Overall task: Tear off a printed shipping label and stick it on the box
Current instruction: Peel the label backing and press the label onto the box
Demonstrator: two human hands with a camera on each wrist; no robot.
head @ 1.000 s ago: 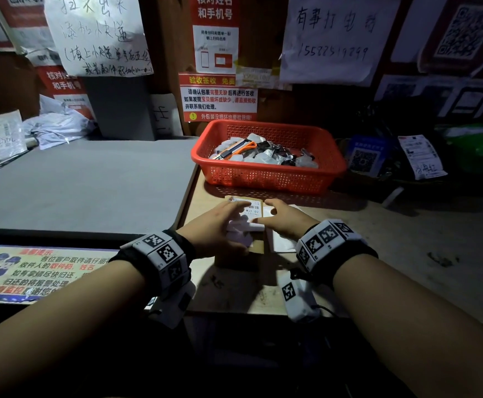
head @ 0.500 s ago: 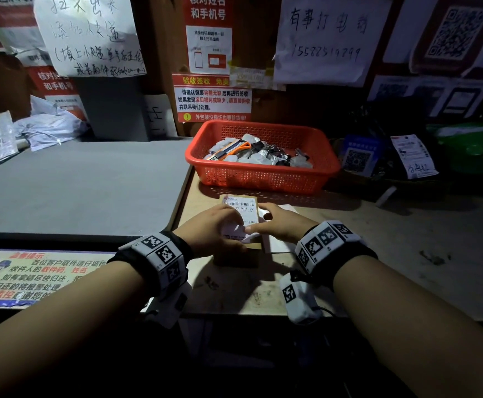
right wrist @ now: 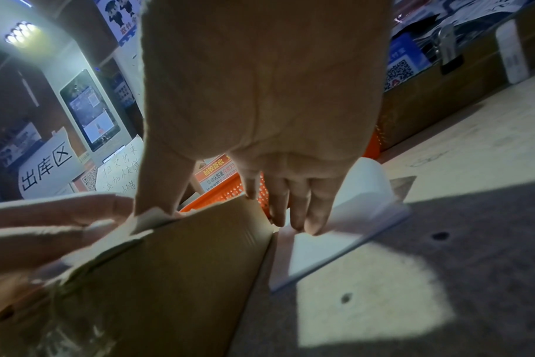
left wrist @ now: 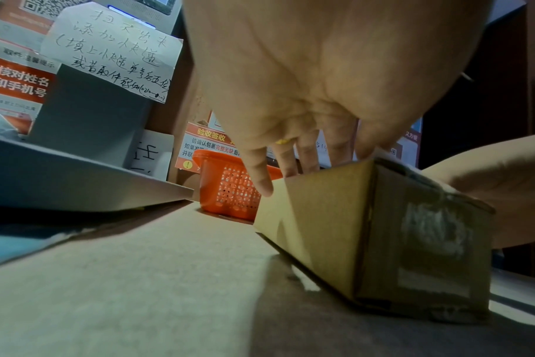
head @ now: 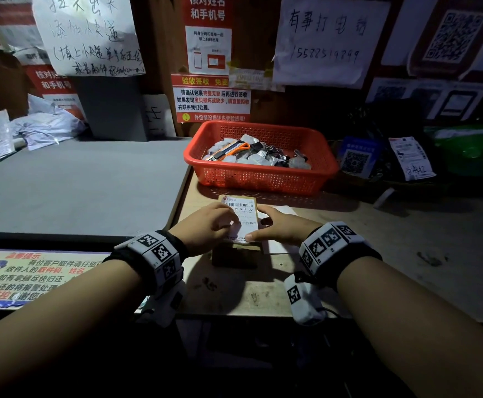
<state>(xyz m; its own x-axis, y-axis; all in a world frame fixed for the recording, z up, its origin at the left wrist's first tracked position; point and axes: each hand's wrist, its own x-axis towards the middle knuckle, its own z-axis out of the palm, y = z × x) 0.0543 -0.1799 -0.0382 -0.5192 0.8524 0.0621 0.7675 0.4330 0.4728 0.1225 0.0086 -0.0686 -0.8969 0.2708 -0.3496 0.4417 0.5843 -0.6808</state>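
Observation:
A small brown cardboard box (head: 236,254) stands on the wooden table (head: 378,254) in front of the red basket. The white printed shipping label (head: 241,209) lies on the box's top. My left hand (head: 208,225) rests on the left part of the top, its straight fingers (left wrist: 306,154) pressing over the far edge. My right hand (head: 283,225) has its thumb (right wrist: 156,193) on the label's near right corner. Its fingers (right wrist: 293,205) reach straight down the box's right side (right wrist: 183,265) onto a white sheet (right wrist: 336,246).
A red plastic basket (head: 260,176) with a utility knife and small items stands just behind the box. A raised grey surface (head: 76,182) lies to the left. QR signs and papers (head: 412,156) stand at the back right, and notices cover the wall.
The label was bunched under both hands and now lies flat on the box top with its barcode showing. Both hands have slid toward the near end of the label.

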